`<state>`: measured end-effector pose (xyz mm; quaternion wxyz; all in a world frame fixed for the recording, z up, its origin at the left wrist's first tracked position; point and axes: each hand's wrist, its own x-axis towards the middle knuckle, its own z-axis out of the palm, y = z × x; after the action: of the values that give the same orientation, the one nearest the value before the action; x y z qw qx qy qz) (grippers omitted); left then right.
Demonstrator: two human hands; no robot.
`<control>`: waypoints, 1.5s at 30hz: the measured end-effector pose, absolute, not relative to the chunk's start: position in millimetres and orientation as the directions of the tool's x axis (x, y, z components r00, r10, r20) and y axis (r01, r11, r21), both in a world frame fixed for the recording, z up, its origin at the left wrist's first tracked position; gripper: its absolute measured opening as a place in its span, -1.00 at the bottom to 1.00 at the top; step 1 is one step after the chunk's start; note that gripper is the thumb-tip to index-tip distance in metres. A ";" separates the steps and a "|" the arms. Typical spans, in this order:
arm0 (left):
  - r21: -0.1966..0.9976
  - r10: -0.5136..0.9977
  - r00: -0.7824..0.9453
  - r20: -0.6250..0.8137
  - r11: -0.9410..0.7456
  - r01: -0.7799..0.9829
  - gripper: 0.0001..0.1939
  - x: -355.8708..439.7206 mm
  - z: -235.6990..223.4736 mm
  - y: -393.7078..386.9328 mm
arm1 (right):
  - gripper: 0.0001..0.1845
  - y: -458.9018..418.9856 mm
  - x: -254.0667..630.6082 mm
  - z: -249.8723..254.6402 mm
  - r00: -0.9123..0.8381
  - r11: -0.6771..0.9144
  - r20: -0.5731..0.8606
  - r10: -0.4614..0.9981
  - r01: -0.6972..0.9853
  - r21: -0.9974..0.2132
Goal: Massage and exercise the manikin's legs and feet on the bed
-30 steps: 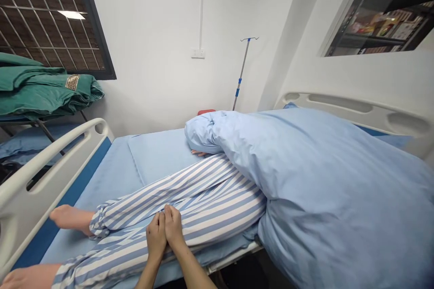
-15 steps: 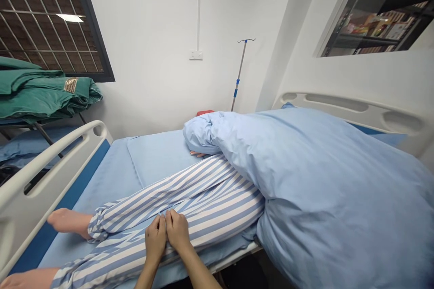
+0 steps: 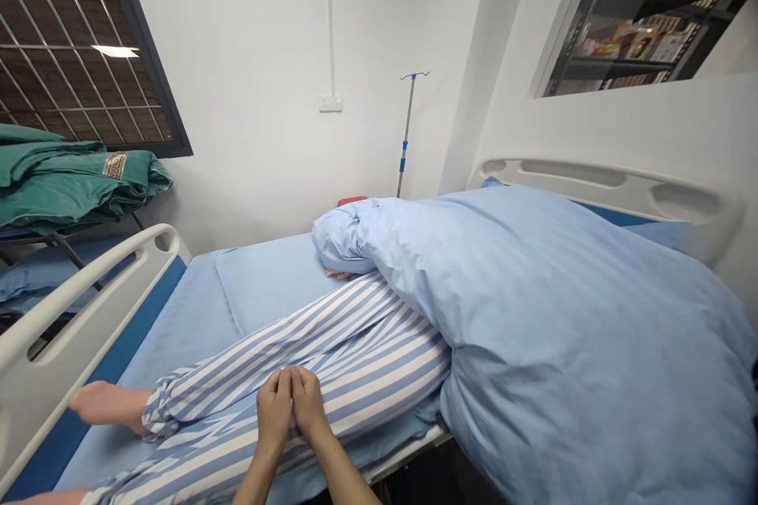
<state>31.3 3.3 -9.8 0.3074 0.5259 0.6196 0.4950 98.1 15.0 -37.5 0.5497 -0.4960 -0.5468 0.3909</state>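
Footboard point(image 3: 100, 323) stands at left, beside a bare foot point(image 3: 112, 404). Striped trousers point(image 3: 269, 351) lie along the bed point(image 3: 278, 256). Left hand point(image 3: 274, 410) and right hand point(image 3: 309, 404) meet over them, fingers curled; any grip on fabric cannot be determined. A blue quilt point(image 3: 521, 316) covers the waist end

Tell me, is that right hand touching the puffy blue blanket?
Apart. The head view plainly shows striped trousers between the right hand and the blue blanket.
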 end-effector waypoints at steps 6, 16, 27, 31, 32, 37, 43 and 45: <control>0.869 0.947 -0.277 0.165 -0.007 0.494 -0.66 43.1 -27.2 0.4 | -0.62 20.7 107.6 -33.8 0.155 0.165 0.156 0.975 -0.045 -0.985; 0.778 0.957 -0.204 0.208 -0.036 0.627 -0.66 36.6 -40.2 -0.3 | -0.57 13.2 114.7 -22.7 0.130 0.195 0.279 0.951 0.446 -0.873; 0.756 0.969 -0.173 0.179 -0.023 0.654 -0.64 41.4 -37.4 -2.9 | -0.62 0.2 146.4 -25.0 -0.015 0.274 0.370 0.929 0.700 -0.660; 0.768 0.967 -0.178 0.184 -0.028 0.640 -0.63 39.3 -39.4 -2.3 | -0.56 6.1 151.0 -31.7 0.101 0.227 0.321 0.942 0.516 -0.826; 0.779 0.966 -0.191 0.173 -0.015 0.627 -0.62 39.3 -38.5 -1.8 | -0.54 7.9 152.4 -31.6 0.120 0.228 0.311 0.943 0.448 -0.865; 0.864 0.959 -0.253 0.131 0.015 0.503 -0.60 55.4 -22.6 3.4 | -0.55 16.7 159.4 -31.4 0.179 0.222 0.241 0.954 0.120 -0.968; 0.904 0.955 -0.265 0.135 -0.009 0.427 -0.61 95.9 -19.1 8.2 | -0.60 18.8 166.1 -29.2 0.204 0.179 0.165 0.965 -0.055 -0.982; 0.881 0.950 -0.283 0.136 0.015 0.473 -0.63 102.8 -27.0 8.1 | -0.62 17.9 167.4 -27.2 0.211 0.182 0.166 0.963 -0.058 -0.982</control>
<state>102.8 8.1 -27.0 0.2640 0.5375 0.6618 0.4511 167.4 17.9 -27.2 0.6098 -0.4835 -0.4680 0.4187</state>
